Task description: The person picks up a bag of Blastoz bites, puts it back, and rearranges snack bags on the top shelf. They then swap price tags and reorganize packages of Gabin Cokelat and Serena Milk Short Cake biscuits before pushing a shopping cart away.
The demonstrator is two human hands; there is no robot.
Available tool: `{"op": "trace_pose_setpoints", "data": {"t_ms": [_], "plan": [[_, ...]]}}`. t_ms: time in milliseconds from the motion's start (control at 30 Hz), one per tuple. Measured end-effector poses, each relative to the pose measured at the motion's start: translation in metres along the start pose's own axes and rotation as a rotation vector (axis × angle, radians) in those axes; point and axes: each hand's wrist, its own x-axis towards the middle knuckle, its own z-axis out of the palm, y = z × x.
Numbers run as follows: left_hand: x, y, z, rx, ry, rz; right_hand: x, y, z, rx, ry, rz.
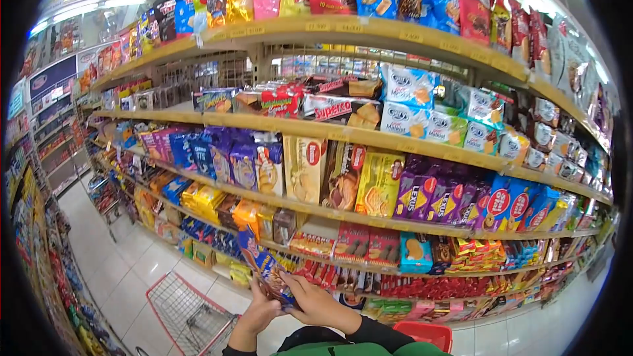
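Low in the head view, a blue snack packet (258,257) with a picture on its front is held up and tilted, its top leaning left. My left hand (260,311) grips its lower left side, fingers closed around the edge. On the right side, my right hand (318,302) lies over the lower front of the packet, fingers bent against it. Both hands are in front of the lower shelves, near orange packs (248,213) and a row of red boxes (366,242). Small print on the packet is too blurred to read.
Long yellow-edged shelves (277,120) full of biscuits and snacks curve across the view. A shopping cart (188,316) with a red rim stands at lower left, and a red basket (432,335) at lower right. Another cart (105,198) stands farther down the tiled aisle (125,267).
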Motion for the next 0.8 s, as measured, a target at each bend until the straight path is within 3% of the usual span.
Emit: {"op": "trace_pose_setpoints", "data": {"t_ms": [100, 167, 233, 267, 333, 400, 567, 633, 800], "plan": [[0.001, 0.012, -0.001, 0.233, 0.079, -0.102, 0.002, 0.004, -0.019, 0.123, -0.075, 0.114], [0.006, 0.014, -0.006, 0.355, 0.166, -0.127, -0.002, 0.022, -0.02, 0.331, 0.013, 0.116], [0.015, 0.005, -0.021, 0.237, 0.303, -0.143, 0.0, 0.024, -0.021, 0.717, 0.087, 0.129], [0.017, -0.001, -0.026, 0.173, 0.367, -0.158, -0.003, 0.011, -0.031, 0.966, 0.08, 0.278], [0.018, -0.009, -0.026, -0.087, 0.258, -0.08, -0.005, 0.02, -0.023, 1.145, 0.14, 0.304], [0.02, -0.019, -0.018, -0.284, 0.144, 0.015, -0.005, 0.021, -0.012, 1.194, 0.261, 0.297], [0.026, -0.027, -0.011, -0.218, 0.293, 0.302, -0.004, 0.019, -0.006, 1.018, 0.494, 0.549], [0.024, -0.033, -0.018, -0.185, 0.316, 0.303, -0.01, 0.039, 0.007, 0.946, 0.509, 0.611], [0.023, -0.047, -0.032, -0.163, 0.346, 0.33, -0.015, 0.042, 0.013, 0.973, 0.633, 0.528]]}}
